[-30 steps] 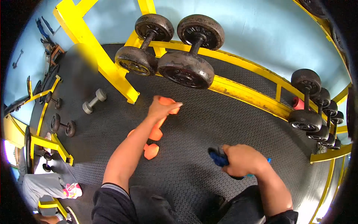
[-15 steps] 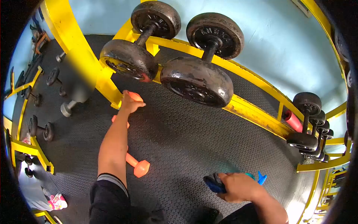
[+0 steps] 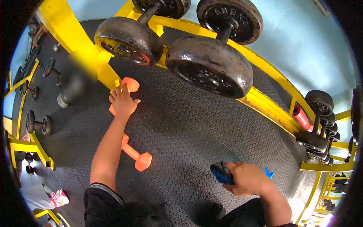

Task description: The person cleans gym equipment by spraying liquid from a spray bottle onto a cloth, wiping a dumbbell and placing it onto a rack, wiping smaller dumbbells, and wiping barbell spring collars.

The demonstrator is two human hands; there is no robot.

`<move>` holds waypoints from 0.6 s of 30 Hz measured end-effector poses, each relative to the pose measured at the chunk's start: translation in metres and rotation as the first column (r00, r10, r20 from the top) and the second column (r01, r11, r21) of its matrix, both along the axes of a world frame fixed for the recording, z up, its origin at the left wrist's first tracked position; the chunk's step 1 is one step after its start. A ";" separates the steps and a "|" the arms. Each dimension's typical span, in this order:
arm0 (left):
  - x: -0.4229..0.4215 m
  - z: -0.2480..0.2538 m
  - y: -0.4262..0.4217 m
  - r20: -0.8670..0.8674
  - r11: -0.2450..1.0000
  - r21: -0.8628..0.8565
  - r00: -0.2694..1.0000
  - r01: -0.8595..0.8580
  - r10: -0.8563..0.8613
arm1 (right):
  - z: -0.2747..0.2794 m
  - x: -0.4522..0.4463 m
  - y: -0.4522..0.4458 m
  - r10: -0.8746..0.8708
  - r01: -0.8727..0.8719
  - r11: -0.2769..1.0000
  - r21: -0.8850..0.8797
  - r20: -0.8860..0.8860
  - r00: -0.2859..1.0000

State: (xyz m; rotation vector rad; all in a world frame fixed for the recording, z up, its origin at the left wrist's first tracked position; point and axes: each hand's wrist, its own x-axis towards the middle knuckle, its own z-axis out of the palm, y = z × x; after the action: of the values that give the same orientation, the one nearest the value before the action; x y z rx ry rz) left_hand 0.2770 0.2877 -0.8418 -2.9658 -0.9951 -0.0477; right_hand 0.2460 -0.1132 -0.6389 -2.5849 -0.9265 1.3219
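Note:
My left hand (image 3: 123, 103) is over the handle of an orange dumbbell (image 3: 131, 84) lying beside the yellow rack's foot. Its fingers reach across the handle and its thumb sticks out to the right, so the hand looks open. A second orange dumbbell (image 3: 143, 161) lies nearer on the floor, partly behind my left forearm. At the lower right, my right hand (image 3: 247, 179) is closed around a bunched dark grey and blue cloth (image 3: 221, 172). A bright blue tip (image 3: 269, 173) shows past that hand; whether it belongs to the cloth I cannot tell.
Two large black dumbbells (image 3: 210, 66) rest on the yellow rack (image 3: 264, 109) above the textured black floor (image 3: 181, 125). Several more black dumbbells (image 3: 312, 141) sit at right, near a red roll (image 3: 301, 117). Other dumbbells (image 3: 39, 124) and a person's pink shoe (image 3: 59, 198) are at left.
My left hand has moved back from the far end of the orange dumbbell to its handle. The right hand still holds the cloth, slightly higher in view. The view has shifted a little.

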 end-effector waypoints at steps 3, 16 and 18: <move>-0.017 0.007 0.004 -0.070 0.998 0.039 0.997 -0.039 0.042 | 0.000 -0.001 0.002 0.016 -0.019 0.998 0.057 0.051 0.999; -0.055 -0.001 0.032 0.031 0.979 -0.206 0.999 -0.004 0.011 | 0.028 -0.022 -0.033 0.012 -0.035 0.989 0.141 0.163 0.987; -0.056 -0.002 0.028 0.028 0.983 -0.186 1.000 -0.003 0.009 | 0.034 -0.025 -0.040 0.005 -0.030 0.989 0.148 0.171 0.985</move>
State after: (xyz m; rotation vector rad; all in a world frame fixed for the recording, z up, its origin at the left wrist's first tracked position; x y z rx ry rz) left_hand 0.2212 0.3156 -0.8440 -3.1382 -1.0681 0.0032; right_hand 0.2214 -0.1530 -0.6053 -2.6089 -1.0338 1.0037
